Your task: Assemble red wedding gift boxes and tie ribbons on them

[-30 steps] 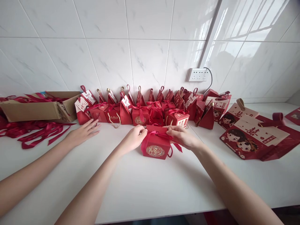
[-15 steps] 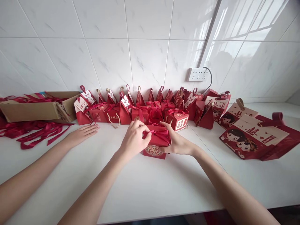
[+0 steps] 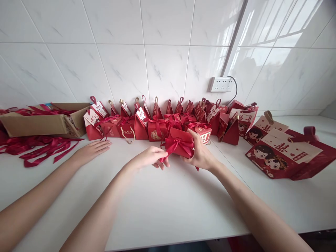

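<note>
A small red gift box (image 3: 176, 134) with a red ribbon bow (image 3: 181, 146) across it is tilted in my right hand (image 3: 201, 152), just above the white table. My right thumb and fingers clasp the box's right side. To the left of the bow, my left hand (image 3: 152, 156) is closed on a loose end of the ribbon (image 3: 170, 147), with some fingers hanging below it. Part of the box is hidden behind the ribbon and my right hand. Another person's hand (image 3: 97, 147) lies flat on the table at the left, fingers stretched.
Several red gift boxes (image 3: 156, 131) stand in rows along the tiled wall. A cardboard box (image 3: 34, 125) with red ribbons is at the left, and loose ribbons (image 3: 42, 148) lie before it. Larger printed gift bags (image 3: 286, 154) rest at the right. A power strip (image 3: 222, 84) is on the wall.
The gift box has tilted in my right hand and lifted from the table. My left hand has moved left and down from the bow, with the ribbon end. The other person's hand stays still.
</note>
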`<state>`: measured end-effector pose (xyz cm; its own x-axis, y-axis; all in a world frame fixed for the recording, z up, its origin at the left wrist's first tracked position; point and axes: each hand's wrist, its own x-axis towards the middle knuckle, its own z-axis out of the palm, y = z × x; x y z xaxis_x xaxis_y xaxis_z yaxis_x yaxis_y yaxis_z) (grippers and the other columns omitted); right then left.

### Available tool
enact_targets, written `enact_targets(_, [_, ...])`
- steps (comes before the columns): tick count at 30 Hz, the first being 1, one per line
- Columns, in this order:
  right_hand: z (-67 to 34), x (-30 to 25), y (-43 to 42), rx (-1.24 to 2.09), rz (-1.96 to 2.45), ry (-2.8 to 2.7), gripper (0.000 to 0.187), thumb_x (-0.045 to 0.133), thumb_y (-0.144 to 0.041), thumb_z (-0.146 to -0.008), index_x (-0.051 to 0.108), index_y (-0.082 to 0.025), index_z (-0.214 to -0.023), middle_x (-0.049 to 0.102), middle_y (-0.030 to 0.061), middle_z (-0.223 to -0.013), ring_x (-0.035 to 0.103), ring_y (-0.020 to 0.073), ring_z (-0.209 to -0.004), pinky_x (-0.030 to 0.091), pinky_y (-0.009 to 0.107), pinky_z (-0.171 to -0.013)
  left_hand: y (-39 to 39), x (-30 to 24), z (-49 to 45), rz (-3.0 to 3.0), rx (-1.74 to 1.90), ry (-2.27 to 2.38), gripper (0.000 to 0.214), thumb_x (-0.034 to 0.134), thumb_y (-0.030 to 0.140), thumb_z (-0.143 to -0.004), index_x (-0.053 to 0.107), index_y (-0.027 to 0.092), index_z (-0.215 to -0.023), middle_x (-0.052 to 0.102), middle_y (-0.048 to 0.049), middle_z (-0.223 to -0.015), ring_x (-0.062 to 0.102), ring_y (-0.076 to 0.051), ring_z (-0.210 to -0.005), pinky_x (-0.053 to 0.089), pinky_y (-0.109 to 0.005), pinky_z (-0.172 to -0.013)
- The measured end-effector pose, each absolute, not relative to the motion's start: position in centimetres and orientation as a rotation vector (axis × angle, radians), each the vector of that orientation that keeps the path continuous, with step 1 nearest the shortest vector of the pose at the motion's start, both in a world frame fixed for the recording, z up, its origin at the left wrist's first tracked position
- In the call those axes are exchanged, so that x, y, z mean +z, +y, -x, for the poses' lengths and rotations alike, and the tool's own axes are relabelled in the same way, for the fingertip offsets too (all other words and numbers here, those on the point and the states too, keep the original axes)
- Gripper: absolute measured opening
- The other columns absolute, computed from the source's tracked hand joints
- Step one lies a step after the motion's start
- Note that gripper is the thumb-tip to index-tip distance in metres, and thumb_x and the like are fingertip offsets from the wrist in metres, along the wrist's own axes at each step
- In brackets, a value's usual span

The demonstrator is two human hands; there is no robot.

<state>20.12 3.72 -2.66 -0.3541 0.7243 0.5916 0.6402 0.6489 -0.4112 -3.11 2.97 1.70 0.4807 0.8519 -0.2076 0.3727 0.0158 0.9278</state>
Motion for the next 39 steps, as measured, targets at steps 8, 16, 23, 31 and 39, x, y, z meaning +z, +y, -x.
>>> enact_targets(8, [-20.5, -3.4, 4.3, 0.055, 0.986, -2.118, 0.102, 0.069, -0.026, -0.067, 0.001, -0.025, -0.144, 0.029, 0.0181, -0.137, 0.034, 0.0365, -0.129, 0.039, 0.056, -0.100, 3.1, 0.6, 3.3, -1.574, 0.240, 1.218, 0.025, 0.063, 0.041, -0.069, 0.064, 0.017, -0.060, 0.069, -0.0091, -0.064, 0.062, -0.021, -0.051, 0.028, -0.023, -0.039])
enact_targets(16, [-20.4, -3.4, 4.2, 0.097, 0.970, -2.154, 0.103, 0.069, -0.027, -0.068, 0.001, -0.026, -0.144, 0.027, 0.0192, -0.138, 0.030, 0.0377, -0.133, 0.037, 0.057, -0.102, 4.9, -0.2, 4.6, -1.774, 0.610, 1.710, 0.017, 0.052, 0.036, -0.075, 0.056, 0.020, -0.068, 0.063, -0.0036, -0.058, 0.060, -0.020, -0.053, 0.040, -0.029, -0.054])
enact_targets(23, [-19.9, -3.2, 3.8, 0.095, 0.897, -2.209, 0.102, 0.068, -0.023, -0.068, 0.001, -0.023, -0.145, 0.026, 0.0211, -0.139, 0.031, 0.0369, -0.134, 0.043, 0.055, -0.099, 3.9, 0.3, 2.3, -1.885, 1.055, 1.393, 0.037, 0.051, 0.057, -0.079, 0.054, 0.021, -0.088, 0.063, -0.0032, -0.090, 0.059, -0.019, -0.085, 0.044, -0.028, -0.076])
enact_targets(31, [-20.0, -3.0, 3.6, 0.252, 0.914, -2.212, 0.105, 0.072, -0.028, -0.066, 0.001, -0.023, -0.144, 0.021, 0.0208, -0.144, 0.025, 0.0369, -0.137, 0.034, 0.058, -0.106, 4.3, -0.4, 2.5, -1.898, 0.964, 1.225, 0.032, 0.050, 0.050, -0.083, 0.050, 0.019, -0.075, 0.058, 0.0015, -0.075, 0.054, -0.013, -0.069, 0.040, -0.024, -0.065])
enact_targets(39, [-19.2, -3.1, 3.2, 0.883, 0.812, -1.697, 0.042, 0.055, -0.054, -0.083, 0.031, -0.025, -0.102, 0.041, 0.0151, -0.135, 0.048, 0.0241, -0.121, 0.047, 0.046, -0.095, 4.3, -1.0, 2.1, -1.863, 1.107, 1.226, 0.032, 0.049, 0.050, -0.084, 0.048, 0.019, -0.073, 0.053, 0.0029, -0.066, 0.051, -0.013, -0.063, 0.040, -0.024, -0.062])
